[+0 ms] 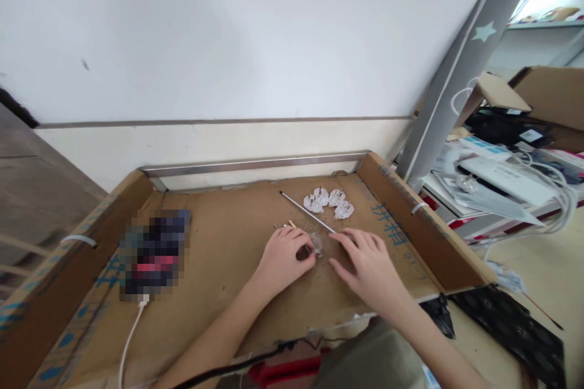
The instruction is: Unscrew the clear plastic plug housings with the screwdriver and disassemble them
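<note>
Near the middle of the cardboard surface point(219, 249), my left hand point(287, 253) pinches a small clear plastic piece point(316, 244) between thumb and fingers. To its right, my right hand point(362, 260) has its thumb and fingers apart, with the fingertips beside the lower end of a thin rod point(303, 209). That rod lies slanted on the cardboard. Behind the hands sit several clear plastic pieces with metal pins point(328, 199), grouped in an arc. Small metal bits point(291, 223) lie just past my left fingers, and dark crumbs are scattered around.
A pixelated device point(157, 255) with a white cable point(131, 340) lies at the left. Raised cardboard walls point(410, 225) edge the surface at both sides. A white wall point(228, 42) stands behind. At the right are boxes, papers and coiled cables point(559, 194).
</note>
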A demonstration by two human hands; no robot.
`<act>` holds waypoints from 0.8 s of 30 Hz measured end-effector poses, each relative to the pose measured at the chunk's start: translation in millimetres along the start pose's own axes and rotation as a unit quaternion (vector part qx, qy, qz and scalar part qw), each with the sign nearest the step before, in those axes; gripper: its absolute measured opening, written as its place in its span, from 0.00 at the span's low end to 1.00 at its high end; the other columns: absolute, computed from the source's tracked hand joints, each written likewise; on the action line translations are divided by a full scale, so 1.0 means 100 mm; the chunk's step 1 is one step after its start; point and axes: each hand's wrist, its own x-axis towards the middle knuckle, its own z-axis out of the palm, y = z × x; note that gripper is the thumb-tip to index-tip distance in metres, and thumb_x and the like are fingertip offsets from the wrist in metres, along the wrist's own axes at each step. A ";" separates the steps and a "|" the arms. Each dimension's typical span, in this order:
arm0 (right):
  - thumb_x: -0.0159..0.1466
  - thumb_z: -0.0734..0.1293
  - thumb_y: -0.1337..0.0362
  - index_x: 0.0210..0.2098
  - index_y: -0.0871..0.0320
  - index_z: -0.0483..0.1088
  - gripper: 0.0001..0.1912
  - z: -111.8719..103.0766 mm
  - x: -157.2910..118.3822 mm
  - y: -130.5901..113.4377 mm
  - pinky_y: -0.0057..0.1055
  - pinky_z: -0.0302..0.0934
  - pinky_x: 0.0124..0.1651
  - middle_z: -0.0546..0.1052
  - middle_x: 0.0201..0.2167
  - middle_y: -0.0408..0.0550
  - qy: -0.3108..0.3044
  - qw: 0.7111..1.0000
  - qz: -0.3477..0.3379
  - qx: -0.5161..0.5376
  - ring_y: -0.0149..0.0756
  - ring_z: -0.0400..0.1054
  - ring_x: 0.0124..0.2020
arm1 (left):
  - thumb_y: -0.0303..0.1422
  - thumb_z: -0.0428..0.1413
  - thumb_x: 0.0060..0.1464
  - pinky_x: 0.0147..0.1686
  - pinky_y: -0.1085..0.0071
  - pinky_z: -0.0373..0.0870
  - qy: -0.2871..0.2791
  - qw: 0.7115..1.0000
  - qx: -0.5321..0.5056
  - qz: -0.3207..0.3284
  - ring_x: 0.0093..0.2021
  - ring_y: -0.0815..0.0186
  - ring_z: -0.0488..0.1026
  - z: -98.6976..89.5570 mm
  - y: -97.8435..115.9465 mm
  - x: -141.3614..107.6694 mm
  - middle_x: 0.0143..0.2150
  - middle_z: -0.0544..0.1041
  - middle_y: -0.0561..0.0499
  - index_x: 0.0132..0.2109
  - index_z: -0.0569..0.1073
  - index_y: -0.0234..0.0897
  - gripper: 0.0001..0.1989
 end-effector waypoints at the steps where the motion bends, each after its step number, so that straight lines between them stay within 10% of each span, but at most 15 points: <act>1: 0.59 0.62 0.61 0.51 0.53 0.64 0.20 -0.03 -0.10 0.09 0.49 0.52 0.51 0.69 0.48 0.52 0.007 1.000 0.018 0.000 0.46 0.61 0.51 | 0.29 0.55 0.49 0.46 0.65 0.62 0.002 1.000 -0.002 -0.001 0.42 0.63 0.70 0.00 0.00 0.00 0.37 0.77 0.55 0.32 0.72 0.41 0.03; 9: 0.57 0.66 0.59 0.46 0.53 0.65 0.17 -0.66 -0.15 0.45 0.29 0.64 0.43 0.74 0.41 0.46 0.085 0.988 0.051 0.119 0.32 0.69 0.40 | 0.28 0.55 0.48 0.46 0.64 0.62 0.000 1.000 -0.012 -0.004 0.42 0.63 0.70 0.00 0.00 -0.01 0.38 0.78 0.55 0.32 0.72 0.41 0.03; 13: 0.56 0.67 0.60 0.33 0.54 0.68 0.07 -0.98 0.40 0.10 0.28 0.63 0.38 0.71 0.33 0.44 0.302 0.893 0.045 0.330 0.28 0.67 0.34 | 0.29 0.55 0.50 0.47 0.64 0.61 0.002 1.000 -0.014 -0.004 0.43 0.62 0.70 0.01 -0.01 -0.01 0.38 0.78 0.54 0.33 0.72 0.41 0.03; 16: 0.56 0.66 0.56 0.29 0.56 0.59 0.12 -1.08 0.78 -0.26 0.32 0.65 0.41 0.70 0.34 0.42 0.333 0.827 0.014 0.452 0.30 0.69 0.37 | 0.30 0.55 0.50 0.47 0.64 0.61 0.001 1.000 -0.020 -0.003 0.43 0.63 0.70 0.01 -0.02 -0.02 0.39 0.77 0.54 0.32 0.72 0.41 0.02; 20: 0.57 0.66 0.60 0.30 0.54 0.58 0.10 -1.34 0.94 -0.68 0.25 0.52 0.16 0.64 0.18 0.36 0.371 0.722 0.022 0.583 0.25 0.58 0.15 | 0.29 0.55 0.49 0.47 0.64 0.61 0.002 1.000 -0.026 0.002 0.43 0.63 0.70 0.00 -0.02 -0.02 0.39 0.77 0.55 0.32 0.72 0.42 0.03; 24: 0.59 0.63 0.59 0.25 0.54 0.57 0.11 -1.61 0.84 -0.86 0.29 0.39 0.12 0.56 0.14 0.37 0.382 0.715 0.027 0.584 0.24 0.46 0.11 | 0.29 0.55 0.49 0.46 0.64 0.61 0.002 1.000 -0.024 0.002 0.43 0.63 0.70 0.00 -0.02 -0.02 0.39 0.77 0.54 0.33 0.72 0.41 0.03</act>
